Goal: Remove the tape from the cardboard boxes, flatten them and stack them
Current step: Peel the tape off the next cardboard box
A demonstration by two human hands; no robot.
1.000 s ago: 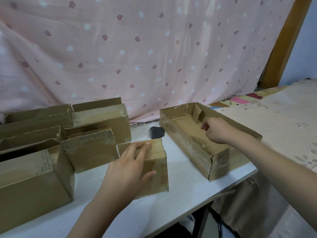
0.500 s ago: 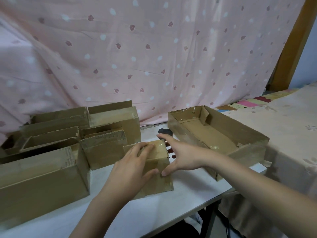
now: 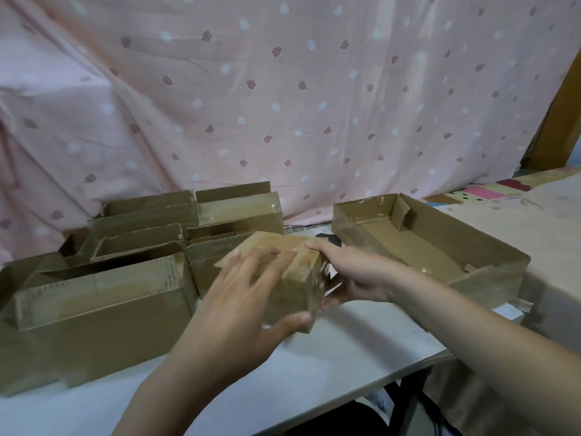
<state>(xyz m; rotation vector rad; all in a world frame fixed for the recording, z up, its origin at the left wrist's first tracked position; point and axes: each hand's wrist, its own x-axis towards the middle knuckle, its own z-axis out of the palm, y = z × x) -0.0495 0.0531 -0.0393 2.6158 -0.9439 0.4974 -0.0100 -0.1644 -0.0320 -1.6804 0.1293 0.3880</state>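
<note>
Two hands hold one small cardboard box (image 3: pixel 284 278) above the white bench (image 3: pixel 330 350), near its middle. Box is tilted, one corner raised toward the far side; motion blur hides whether its lower edge touches the bench. Left hand (image 3: pixel 248 297) grips the box from the near-left: fingers spread over the top face, thumb curled under the near bottom edge. Right hand (image 3: pixel 352 275) grips the right end: index finger laid along the top edge, remaining fingers curled round the end face. Glossy tape on the box surface is blurred; its extent cannot be told.

Left of the held box: cluster of open cardboard boxes. Large open box (image 3: pixel 100 309) at near left, with a shiny tape band across its front wall. Behind it, several smaller open boxes (image 3: pixel 176 228) packed touching one another, flaps up.

Right of the held box: long shallow open box (image 3: pixel 440 247), inner flap standing at its far end, its near right corner overhanging the bench edge. Small dark object (image 3: pixel 330 239) lies on the bench between this box and the held one; identity unclear.

Far side: pink curtain (image 3: pixel 283 105) with leaf and dot print. Far right: bed (image 3: pixel 534 215) with a patterned cover.
</note>
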